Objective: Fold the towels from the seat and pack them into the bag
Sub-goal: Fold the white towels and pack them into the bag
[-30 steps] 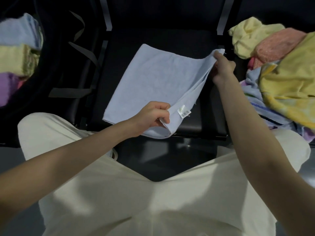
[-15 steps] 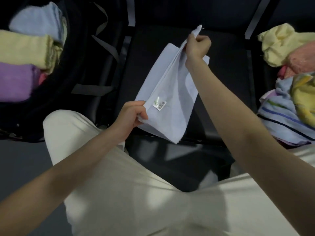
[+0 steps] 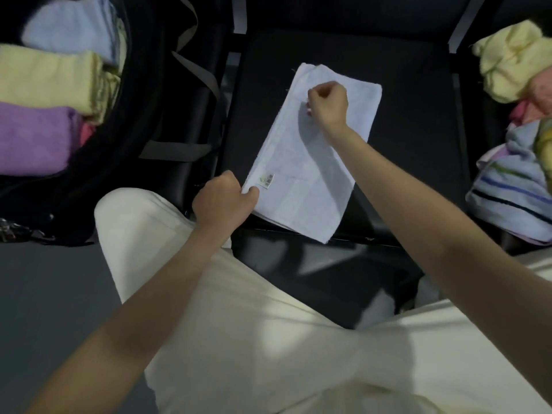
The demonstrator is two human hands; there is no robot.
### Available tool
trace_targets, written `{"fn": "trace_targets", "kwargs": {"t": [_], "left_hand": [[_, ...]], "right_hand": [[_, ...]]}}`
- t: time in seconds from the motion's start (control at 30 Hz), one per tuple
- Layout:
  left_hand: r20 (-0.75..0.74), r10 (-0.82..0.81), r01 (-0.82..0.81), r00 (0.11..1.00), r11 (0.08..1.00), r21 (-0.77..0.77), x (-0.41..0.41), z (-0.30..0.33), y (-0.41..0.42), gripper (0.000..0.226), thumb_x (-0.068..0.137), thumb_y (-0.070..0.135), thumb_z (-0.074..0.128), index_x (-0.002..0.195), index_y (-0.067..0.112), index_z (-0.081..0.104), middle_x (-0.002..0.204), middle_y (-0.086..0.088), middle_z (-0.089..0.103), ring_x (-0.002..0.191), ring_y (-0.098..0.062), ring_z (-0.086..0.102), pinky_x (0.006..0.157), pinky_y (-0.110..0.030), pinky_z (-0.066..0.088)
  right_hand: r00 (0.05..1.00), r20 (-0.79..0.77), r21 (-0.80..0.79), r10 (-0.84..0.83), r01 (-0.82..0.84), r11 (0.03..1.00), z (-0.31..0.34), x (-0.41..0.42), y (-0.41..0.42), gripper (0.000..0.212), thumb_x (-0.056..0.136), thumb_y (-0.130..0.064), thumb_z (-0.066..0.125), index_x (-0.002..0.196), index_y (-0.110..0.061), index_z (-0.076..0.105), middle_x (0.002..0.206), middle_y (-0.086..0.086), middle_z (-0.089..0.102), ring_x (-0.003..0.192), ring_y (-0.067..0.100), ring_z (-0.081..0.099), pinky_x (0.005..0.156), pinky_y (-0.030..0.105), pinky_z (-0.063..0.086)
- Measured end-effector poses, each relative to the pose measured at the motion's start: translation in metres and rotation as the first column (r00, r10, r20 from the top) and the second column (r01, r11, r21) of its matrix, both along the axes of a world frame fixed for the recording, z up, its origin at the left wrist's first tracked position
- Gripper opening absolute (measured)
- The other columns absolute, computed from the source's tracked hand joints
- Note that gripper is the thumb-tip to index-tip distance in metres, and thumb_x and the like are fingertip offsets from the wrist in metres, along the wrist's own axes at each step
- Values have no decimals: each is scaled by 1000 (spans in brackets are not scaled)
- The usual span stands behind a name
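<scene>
From where I watch, the pale blue towel [image 3: 310,162] has changed most: half a second ago it hung in the air, pinched up between both hands, and a second ago it lay opened wide across the seat. Now it lies flat on the black seat [image 3: 418,121] as a long folded strip, its near corner hanging just over the front edge. The white label [image 3: 266,179] faces up near the left edge.

My left hand [image 3: 222,201] has come down with the cloth and pinches its near left corner, thumb on top, fingers curled under the edge. My right hand [image 3: 328,104] has dropped from its raised position to the far end of the towel; its fingers are curled, but I cannot tell whether they grip the cloth or only press on it.

Counting: one towel on the middle seat. In the open black bag [image 3: 143,121] on the left I make out four folded towels, a pale blue one [image 3: 68,34], a yellow one [image 3: 47,79], a purple one [image 3: 33,138] and a sliver of pink [image 3: 86,132]. On the right lies a loose heap [image 3: 513,138] where I count at least four: yellow, pink, striped blue and a yellow-green edge. Two grey straps [image 3: 194,70] cross the bag's side.
</scene>
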State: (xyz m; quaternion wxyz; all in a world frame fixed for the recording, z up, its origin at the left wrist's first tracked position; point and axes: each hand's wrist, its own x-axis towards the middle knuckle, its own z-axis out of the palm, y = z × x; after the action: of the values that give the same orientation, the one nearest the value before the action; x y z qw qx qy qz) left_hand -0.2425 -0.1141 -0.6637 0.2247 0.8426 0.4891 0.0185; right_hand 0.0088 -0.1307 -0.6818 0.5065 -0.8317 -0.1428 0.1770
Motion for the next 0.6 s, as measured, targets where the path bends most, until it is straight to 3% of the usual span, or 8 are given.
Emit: {"fn": "trace_targets", "kwargs": {"t": [0.1, 0.23, 0.3, 0.43, 0.53, 0.6], "left_hand": [[37, 16, -17, 999, 1000, 7, -1, -8, 4, 34, 82, 44, 63, 91, 12, 58, 88, -3, 63, 81, -23, 59, 62, -30, 38], [55, 23, -20, 998, 999, -47, -2, -12, 1, 34, 82, 40, 70, 97, 11, 60, 91, -4, 65, 86, -23, 60, 66, -31, 42], [45, 19, -17, 999, 998, -54, 1, -8, -2, 31, 83, 38, 71, 91, 10, 60, 85, -4, 63, 80, -23, 58, 65, -32, 42], [-80, -40, 32, 996, 995, -99, 5, 2, -6, 37, 83, 37, 71, 63, 10, 55, 55, 1, 51, 58, -20, 54, 51, -26, 34], [-125, -75, 47, 989, 975, -217, 5, 8, -13, 35, 82, 32, 70, 61, 11, 51, 57, 0, 51, 59, -20, 52, 56, -27, 36], [-127, -89, 48, 988, 954, -295, 4, 10, -21, 37, 83, 26, 67, 57, 14, 42, 58, -2, 46, 59, -21, 47, 60, -30, 35]], "right_hand": [[985, 139, -74, 105, -96, 993, 4, -40, -61, 17, 87, -9, 56, 103, -3, 59, 100, 6, 59, 86, 16, 58, 77, 23, 49], [955, 261, -271, 144, -71, 960, 3, -87, -150, 24, 87, -16, 60, 108, -6, 54, 109, 8, 50, 87, 17, 52, 68, 23, 38], [967, 225, -358, 122, -34, 933, 4, -102, -179, 32, 85, -26, 67, 106, -7, 53, 109, 9, 49, 95, 20, 50, 72, 25, 38], [974, 152, -482, 167, -75, 873, 5, -129, -199, 44, 83, -43, 67, 101, -4, 55, 114, 14, 44, 107, 28, 44, 84, 30, 40], [980, 61, -511, 188, -131, 849, 3, -140, -196, 41, 84, -43, 65, 91, -3, 57, 113, 16, 44, 107, 29, 42, 83, 32, 41], [983, 16, -500, 182, -150, 853, 3, -140, -198, 30, 86, -35, 62, 83, -7, 54, 108, 16, 50, 102, 26, 45, 73, 29, 40]]}}
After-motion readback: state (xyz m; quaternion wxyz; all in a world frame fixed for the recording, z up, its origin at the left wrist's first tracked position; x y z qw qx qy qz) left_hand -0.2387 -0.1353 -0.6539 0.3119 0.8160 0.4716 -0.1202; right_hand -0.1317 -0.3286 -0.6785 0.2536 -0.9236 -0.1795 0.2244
